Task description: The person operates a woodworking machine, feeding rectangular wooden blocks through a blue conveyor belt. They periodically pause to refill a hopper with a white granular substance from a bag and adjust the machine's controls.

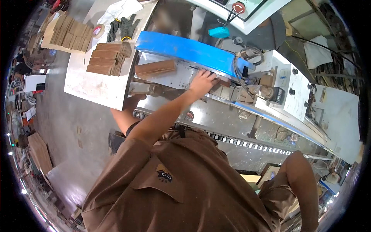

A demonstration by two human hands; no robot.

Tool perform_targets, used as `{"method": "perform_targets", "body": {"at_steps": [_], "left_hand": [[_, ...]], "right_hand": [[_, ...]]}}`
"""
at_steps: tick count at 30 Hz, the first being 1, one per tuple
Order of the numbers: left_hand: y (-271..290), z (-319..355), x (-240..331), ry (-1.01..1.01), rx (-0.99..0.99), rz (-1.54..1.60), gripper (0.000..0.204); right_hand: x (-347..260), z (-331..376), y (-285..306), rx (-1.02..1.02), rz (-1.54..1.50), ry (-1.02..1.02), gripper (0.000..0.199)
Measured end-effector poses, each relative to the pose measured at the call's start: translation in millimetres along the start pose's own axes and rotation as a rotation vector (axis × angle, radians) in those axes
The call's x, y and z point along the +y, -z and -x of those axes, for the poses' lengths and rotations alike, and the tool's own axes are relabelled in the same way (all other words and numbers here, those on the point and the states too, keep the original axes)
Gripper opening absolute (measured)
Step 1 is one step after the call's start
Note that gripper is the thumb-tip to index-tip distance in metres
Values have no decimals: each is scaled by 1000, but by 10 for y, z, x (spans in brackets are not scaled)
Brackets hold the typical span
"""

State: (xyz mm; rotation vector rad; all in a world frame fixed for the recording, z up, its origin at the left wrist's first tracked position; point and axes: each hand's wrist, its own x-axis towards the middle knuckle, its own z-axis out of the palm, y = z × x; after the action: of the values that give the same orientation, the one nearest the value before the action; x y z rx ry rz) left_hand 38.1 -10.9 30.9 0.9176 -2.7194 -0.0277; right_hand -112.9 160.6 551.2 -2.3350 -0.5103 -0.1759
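1. Brown shirt (181, 189) fills the lower middle, a dark printed figure on its front.
2. Beside it at lower right is the bent, bare right arm (300, 174); the right hand is out of view, so its state cannot be told.
3. Farther off, the left hand (203, 80) reaches to the lower edge of the blue guard (189, 50), palm down, fingers slightly curled and a little apart; whether they grip anything cannot be told.
4. Just right of those fingers sits a short brown piece (223, 82), partly hidden, its full length unclear.
5. Left of the hand, wooden strips (154, 69) lie on the pale machine bed (181, 79), under the guard's left half. Their long axis runs across the view, the right end slightly higher and pointing toward the guard's lower edge.
6. Near lower right, a dark-rimmed box (269, 174) shows pale contents too small to identify.
7. To the left, the white worktop (92, 87) carries a stepped wood stack (104, 58), its pieces also lying crosswise; beyond it, slanting upward to the right, stand more brown pieces (71, 34) at the worktop's corner.
8. Dark gloves (127, 28) and a tape roll (98, 31) lie near these.
9. Right of the guard stands a white control box (284, 75) with black knobs; a red button (238, 7) is at the top.
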Motion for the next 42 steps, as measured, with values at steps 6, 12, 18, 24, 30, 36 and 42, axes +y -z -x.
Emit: {"method": "perform_targets", "body": {"at_steps": [6, 12, 18, 24, 30, 36, 42], "left_hand": [[-239, -279, 410, -44, 186, 19, 31], [-352, -515, 658, -65, 271, 125, 20], [-140, -254, 405, 85, 249, 174, 27], [1063, 395, -364, 419, 366, 68, 27], [1781, 1070, -1136, 498, 162, -3, 56], [1696, 1045, -1346, 409, -42, -62, 40], [1445, 663, -526, 197, 63, 54, 49]], "right_hand": [[-124, -65, 15, -30, -8, -37, 49], [-441, -179, 131, -93, -47, -55, 55], [-760, -60, 157, -121, -197, -79, 61], [-497, 988, -427, 831, 152, -744, 49], [578, 2280, -736, 692, 1253, -1946, 69], [1054, 2737, -1080, 1482, 803, -1753, 79], [1326, 2576, -1040, 1128, 1142, -2078, 88]]}}
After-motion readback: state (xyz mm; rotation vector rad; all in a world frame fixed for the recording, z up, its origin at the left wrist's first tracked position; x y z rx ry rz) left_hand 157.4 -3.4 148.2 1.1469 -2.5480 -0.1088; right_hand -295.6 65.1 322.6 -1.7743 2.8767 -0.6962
